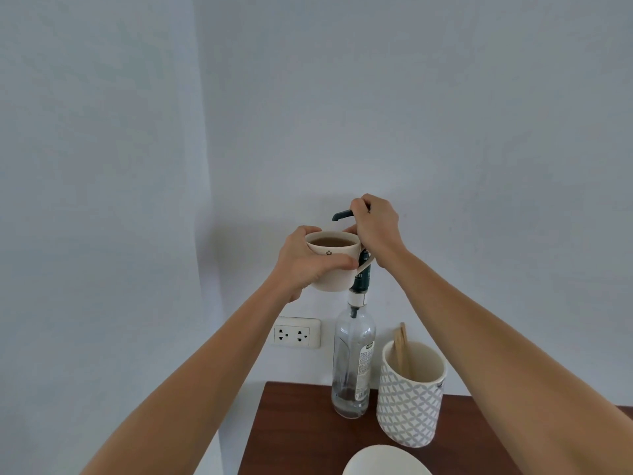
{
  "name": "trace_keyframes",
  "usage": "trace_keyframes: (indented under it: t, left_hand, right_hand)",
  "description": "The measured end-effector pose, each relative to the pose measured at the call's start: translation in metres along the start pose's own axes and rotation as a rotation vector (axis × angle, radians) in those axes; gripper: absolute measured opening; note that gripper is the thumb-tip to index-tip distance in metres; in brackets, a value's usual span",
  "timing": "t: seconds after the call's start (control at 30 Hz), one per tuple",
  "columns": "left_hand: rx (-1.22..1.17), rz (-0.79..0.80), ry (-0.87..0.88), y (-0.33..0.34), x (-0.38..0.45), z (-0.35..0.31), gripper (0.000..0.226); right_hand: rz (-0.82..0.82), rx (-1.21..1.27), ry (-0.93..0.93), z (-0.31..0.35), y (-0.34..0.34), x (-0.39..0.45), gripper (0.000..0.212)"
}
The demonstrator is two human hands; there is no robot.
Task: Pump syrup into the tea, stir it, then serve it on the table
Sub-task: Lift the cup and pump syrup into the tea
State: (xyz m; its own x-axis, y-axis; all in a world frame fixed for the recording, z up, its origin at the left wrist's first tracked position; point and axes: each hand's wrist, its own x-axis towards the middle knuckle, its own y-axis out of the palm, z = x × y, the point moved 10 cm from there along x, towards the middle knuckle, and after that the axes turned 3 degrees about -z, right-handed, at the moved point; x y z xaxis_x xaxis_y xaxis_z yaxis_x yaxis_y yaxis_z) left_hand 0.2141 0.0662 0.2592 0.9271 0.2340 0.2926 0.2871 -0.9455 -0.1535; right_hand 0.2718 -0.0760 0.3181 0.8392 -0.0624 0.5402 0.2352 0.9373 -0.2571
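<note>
A cream cup of brown tea (pixel 334 269) is held up in the air by my left hand (pixel 308 265), which wraps its left side. The cup sits just below the dark green spout (pixel 340 215) of a pump. My right hand (pixel 375 228) rests closed on top of the pump head. The pump is fitted on a tall clear glass syrup bottle (pixel 352 358) that stands on the dark wooden table (pixel 301 430), with only a little liquid at its bottom.
A patterned grey-and-white holder (pixel 409 395) with wooden stir sticks (pixel 401 347) stands right of the bottle. A white saucer's rim (pixel 387 461) shows at the bottom edge. A white wall socket (pixel 296 332) is on the wall behind. The table's left edge lies near the bottle.
</note>
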Motion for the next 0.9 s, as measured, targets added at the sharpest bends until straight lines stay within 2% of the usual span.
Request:
trace_keyframes:
  t: [0.27, 0.67, 0.9]
  left_hand:
    - [0.005, 0.004, -0.021, 0.0, -0.002, 0.001, 0.1]
    - [0.002, 0.012, -0.037, -0.002, -0.011, 0.001, 0.11]
    - [0.012, 0.0, -0.045, -0.003, -0.008, -0.005, 0.108]
  right_hand:
    - [0.006, -0.027, -0.024, 0.001, 0.0, -0.004, 0.022]
    - [0.01, -0.054, -0.01, 0.002, 0.001, -0.009, 0.026]
    - [0.011, -0.03, 0.0, 0.009, 0.0, -0.002, 0.024]
